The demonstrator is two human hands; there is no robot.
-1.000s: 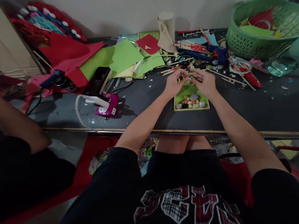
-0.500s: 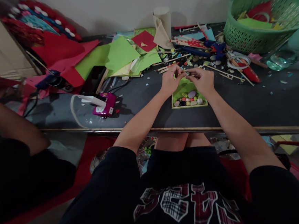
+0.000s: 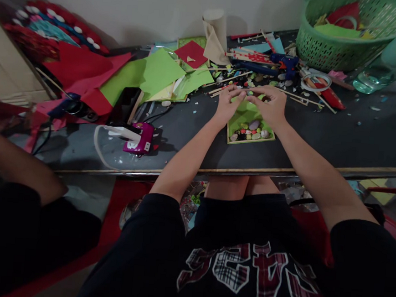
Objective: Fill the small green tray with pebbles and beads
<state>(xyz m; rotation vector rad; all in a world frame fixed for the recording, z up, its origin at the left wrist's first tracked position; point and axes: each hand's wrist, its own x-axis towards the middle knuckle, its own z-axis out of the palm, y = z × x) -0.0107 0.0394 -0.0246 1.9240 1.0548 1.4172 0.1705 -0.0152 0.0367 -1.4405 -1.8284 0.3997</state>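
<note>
My left hand [image 3: 226, 104] and my right hand [image 3: 272, 105] meet over the far end of a small shallow tray [image 3: 250, 143], lined in green and edged in pale wood. Their thumbs and fingers are bent towards each other, nearly touching. A tiny greenish-blue piece [image 3: 250, 93] shows between the fingertips; what it is I cannot make out. Along the tray's near edge lies a row of pebbles, among them a grey-purple stone [image 3: 254, 125] and a whitish stone [image 3: 264, 134]. My hands partly cover the tray's far end.
Behind my hands lie loose pebbles, thin sticks and a blue glue gun [image 3: 287, 64]. Green paper [image 3: 163, 72] and red paper [image 3: 84, 68] spread leftward. A purple power adapter [image 3: 140, 138] is near the front edge. A green basket [image 3: 324, 46] and bottle [image 3: 390, 58] stand right. Another person's arm [image 3: 21, 166] is left.
My fingers have loosened from a tight pinch and spread a little, and the fingertips have shifted slightly. The tray and its pebbles stay in place.
</note>
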